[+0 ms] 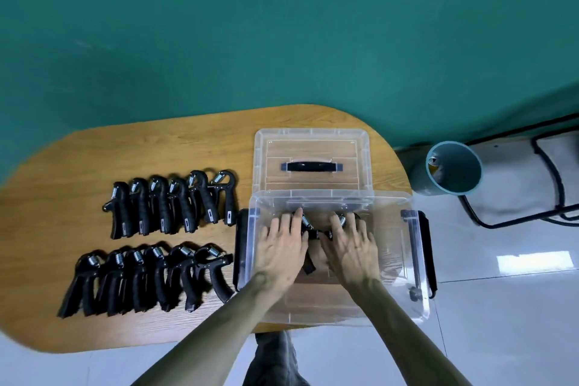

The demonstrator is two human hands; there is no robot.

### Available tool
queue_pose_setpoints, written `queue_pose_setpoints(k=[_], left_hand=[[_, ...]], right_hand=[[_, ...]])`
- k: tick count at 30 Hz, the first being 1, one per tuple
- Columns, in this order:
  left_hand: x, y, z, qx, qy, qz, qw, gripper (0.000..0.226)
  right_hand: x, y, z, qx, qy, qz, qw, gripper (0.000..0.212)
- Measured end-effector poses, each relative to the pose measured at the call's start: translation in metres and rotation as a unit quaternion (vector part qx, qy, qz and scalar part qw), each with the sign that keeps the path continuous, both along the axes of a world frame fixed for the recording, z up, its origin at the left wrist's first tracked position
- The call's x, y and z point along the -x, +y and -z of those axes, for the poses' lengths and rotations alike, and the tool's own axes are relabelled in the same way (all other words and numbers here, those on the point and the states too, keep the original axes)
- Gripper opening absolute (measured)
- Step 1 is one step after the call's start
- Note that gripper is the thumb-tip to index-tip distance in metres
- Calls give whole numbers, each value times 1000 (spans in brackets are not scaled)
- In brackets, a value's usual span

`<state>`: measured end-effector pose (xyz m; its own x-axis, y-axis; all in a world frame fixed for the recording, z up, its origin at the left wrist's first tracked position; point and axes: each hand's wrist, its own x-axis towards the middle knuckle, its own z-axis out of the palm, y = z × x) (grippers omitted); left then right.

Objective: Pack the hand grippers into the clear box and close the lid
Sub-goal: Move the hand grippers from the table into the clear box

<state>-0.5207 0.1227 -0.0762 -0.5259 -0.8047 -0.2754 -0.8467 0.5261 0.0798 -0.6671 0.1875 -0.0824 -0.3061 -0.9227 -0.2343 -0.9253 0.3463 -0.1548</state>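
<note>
The clear box [416, 263] stands open at the right end of the wooden table [94, 160], with black latches on both sides. Its clear lid [313, 147] with a black handle lies flat on the table just behind it. Both hands are inside the box. My left hand [282, 247] rests on a black hand gripper [308, 263], and my right hand [352, 247] rests on another hand gripper [342, 219]; only their springs and handle ends show. Left of the box, several black hand grippers lie in a back row [169, 204] and a front row [147, 279].
A teal cylindrical bin [451, 169] stands on the floor right of the table. Black cables [551, 172] run over the white floor at far right. A green wall rises behind the table. My legs show below the table's near edge.
</note>
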Motion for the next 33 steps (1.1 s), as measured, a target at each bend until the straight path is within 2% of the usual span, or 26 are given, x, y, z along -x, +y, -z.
queue_pose_setpoints(k=[7,13,20,28,33], left_hand=[[-34,-27,-83,68,67,1,995,36],[-93,-42,-125,73,57,-53,994,42],[-175,-58,-137,30,22,-128,991,50],[-291,-70,-119,-18,-24,-190,981,51],[-344,-79,-110,-38,-18,-211,977,51]], right_hand=[[-30,-26,-76,43,21,-55,997,44],[-82,-57,-118,68,41,-101,992,33],[-158,-88,-125,63,30,-158,985,38],[-261,-119,-118,33,5,-207,978,49],[-313,-137,-106,-3,-6,-225,974,50]])
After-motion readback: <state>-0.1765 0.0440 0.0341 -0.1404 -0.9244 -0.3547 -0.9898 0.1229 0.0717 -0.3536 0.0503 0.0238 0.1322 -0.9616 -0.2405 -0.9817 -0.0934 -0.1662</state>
